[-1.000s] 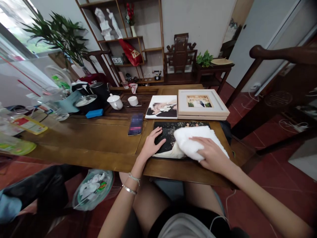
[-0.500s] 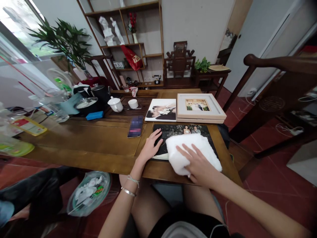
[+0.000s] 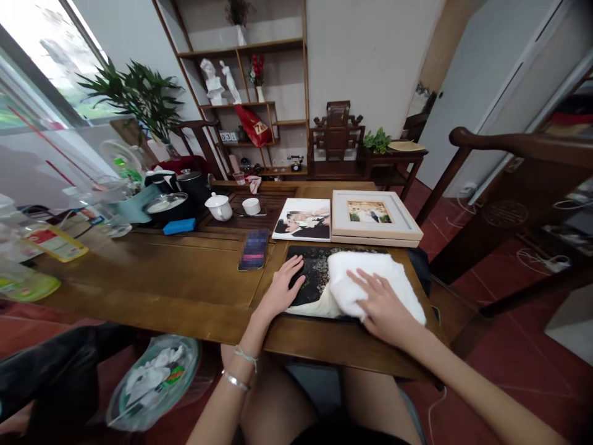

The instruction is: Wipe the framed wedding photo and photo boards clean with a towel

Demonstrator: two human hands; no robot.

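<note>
My right hand (image 3: 382,306) presses on a folded, fluffy white towel (image 3: 403,281), its fingers bent over the cloth; the thumb is hard to make out. Under the towel lies a dark photo panel (image 3: 308,278) with pale fabric in its print, flat at the table's front edge. The towel hides much of its right side, including the people pictured there. My left hand (image 3: 283,287) lies with fingers outstretched on the panel's left edge, holding nothing. A bracelet and a pale band circle the left wrist.
Behind the panel lie a white photo print (image 3: 303,228) and a stack of framed pictures (image 3: 403,216). A phone (image 3: 253,250) is to the left. Farther left are a lidded cup (image 3: 218,207), a blue block (image 3: 179,227) and bottles (image 3: 58,241). A lined bin (image 3: 189,364) stands below.
My right hand has slid the towel a little rightward over the panel, baring more of its middle and covering the pictured people. My left hand stays put; the view has tilted up slightly.
</note>
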